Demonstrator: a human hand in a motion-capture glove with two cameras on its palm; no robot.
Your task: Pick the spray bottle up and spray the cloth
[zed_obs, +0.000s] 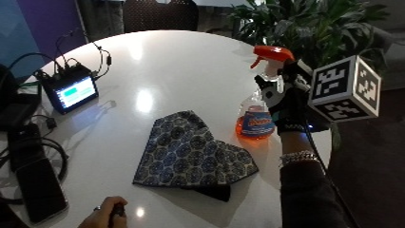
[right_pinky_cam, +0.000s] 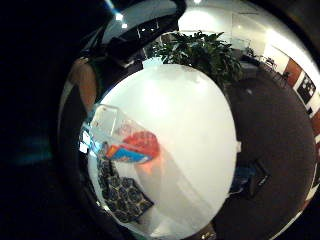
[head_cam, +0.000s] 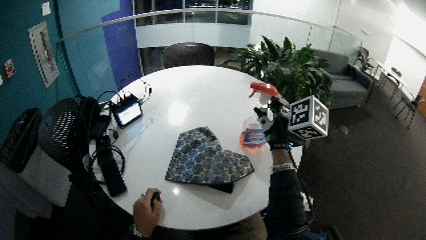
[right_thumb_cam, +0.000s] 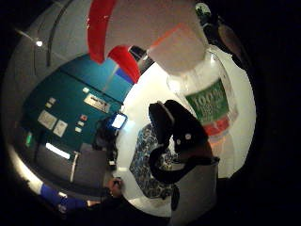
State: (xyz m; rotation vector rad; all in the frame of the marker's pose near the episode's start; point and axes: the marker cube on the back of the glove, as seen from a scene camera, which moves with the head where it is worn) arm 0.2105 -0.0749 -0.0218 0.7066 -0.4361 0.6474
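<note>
The gloved right hand point(zed_obs: 288, 102) wraps its fingers around the neck of the spray bottle point(zed_obs: 259, 107) (orange liquid, red trigger head) at right of centre, forearm rising from the lower right. The bottle stands on the white table point(zed_obs: 171, 66), just beside the patterned cloth point(zed_obs: 190, 152) at centre.

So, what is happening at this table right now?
A person's gloved right hand grips the neck of a spray bottle with orange liquid and a red trigger head, at the edge of the round white table. Whether the bottle is lifted is unclear. A patterned blue cloth lies flat beside it. The bare hand rests near the table's front edge.
</note>
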